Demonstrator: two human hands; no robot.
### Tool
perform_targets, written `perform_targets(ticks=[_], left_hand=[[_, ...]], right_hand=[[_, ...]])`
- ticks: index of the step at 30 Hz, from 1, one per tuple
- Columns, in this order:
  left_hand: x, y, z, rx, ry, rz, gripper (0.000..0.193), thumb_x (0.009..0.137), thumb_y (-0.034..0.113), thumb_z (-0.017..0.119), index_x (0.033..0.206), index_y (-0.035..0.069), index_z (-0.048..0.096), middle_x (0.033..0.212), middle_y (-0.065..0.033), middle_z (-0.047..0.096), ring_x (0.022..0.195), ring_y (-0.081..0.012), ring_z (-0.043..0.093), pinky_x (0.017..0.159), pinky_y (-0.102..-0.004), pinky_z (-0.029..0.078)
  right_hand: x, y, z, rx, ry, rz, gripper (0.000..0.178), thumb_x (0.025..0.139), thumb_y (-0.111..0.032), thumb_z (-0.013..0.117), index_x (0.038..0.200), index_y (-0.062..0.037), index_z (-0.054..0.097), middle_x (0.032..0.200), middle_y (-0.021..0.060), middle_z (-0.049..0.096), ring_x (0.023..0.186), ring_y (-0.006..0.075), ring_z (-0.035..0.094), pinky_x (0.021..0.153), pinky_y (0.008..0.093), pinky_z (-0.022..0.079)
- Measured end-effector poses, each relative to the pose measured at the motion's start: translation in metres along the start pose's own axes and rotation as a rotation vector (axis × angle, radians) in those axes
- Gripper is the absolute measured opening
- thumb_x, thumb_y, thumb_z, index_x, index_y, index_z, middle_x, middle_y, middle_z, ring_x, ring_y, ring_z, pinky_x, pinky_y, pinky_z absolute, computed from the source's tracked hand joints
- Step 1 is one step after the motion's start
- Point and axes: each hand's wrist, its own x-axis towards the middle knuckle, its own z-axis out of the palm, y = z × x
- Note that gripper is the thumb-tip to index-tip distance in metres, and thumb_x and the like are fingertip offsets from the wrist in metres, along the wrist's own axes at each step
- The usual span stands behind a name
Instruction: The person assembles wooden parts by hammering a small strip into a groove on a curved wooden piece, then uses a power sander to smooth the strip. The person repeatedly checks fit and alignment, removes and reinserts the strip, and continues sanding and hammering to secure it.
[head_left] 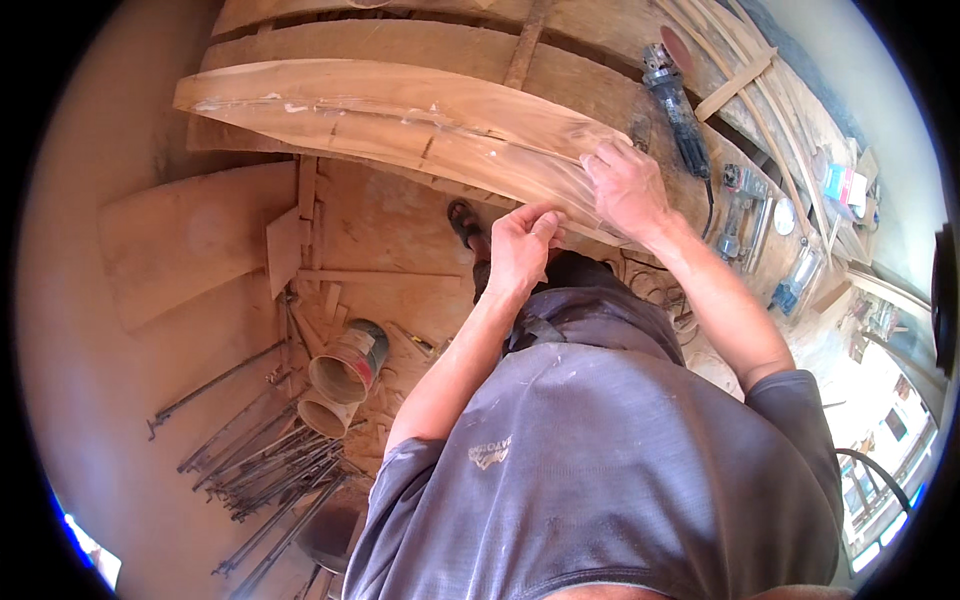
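Note:
A long, curved wooden board [370, 95] lies along the bench edge before me, with a split-like seam and white smears running down its length. Shiny streaks near its right end look like thin clear film [565, 178]. My right hand [625, 185] is closed over that end, its fingertips pinching at the streaky film. Just below the board's near edge, my left hand [525, 245] is closed in a pinch. What sits between its fingertips is too small to make out.
An angle grinder [680, 115] lies on the bench at the right, with a power drill [740, 205] nearer me. Thin wooden strips [765, 110] run along the far right. Buckets [350, 360] and several metal bar clamps [275, 470] are on the floor at left.

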Motion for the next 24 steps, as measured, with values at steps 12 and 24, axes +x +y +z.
perform_targets(ticks=[12,24], left_hand=[[0.01,0.005,-0.016,0.046,0.074,0.066,0.031,0.101,0.01,0.06,0.124,-0.011,0.062,0.102,-0.0135,0.074,0.085,-0.0149,0.068,0.076,-0.0272,0.056],[0.033,0.049,-0.029,1.014,0.292,0.915,0.033,0.08,-0.002,0.07,0.112,0.004,0.068,0.111,-0.0136,0.063,0.106,-0.0363,0.057,0.094,-0.0461,0.047]], right_hand=[[0.026,-0.011,0.014,-0.034,-0.197,-0.063,0.014,0.08,-0.012,0.061,0.087,-0.0015,0.068,0.094,0.0134,0.067,0.097,0.0304,0.067,0.079,0.0427,0.056],[-0.056,0.018,-0.014,0.251,0.039,0.463,0.024,0.085,-0.013,0.073,0.106,-0.0023,0.068,0.105,0.0145,0.067,0.096,0.0323,0.066,0.082,0.0411,0.055]])
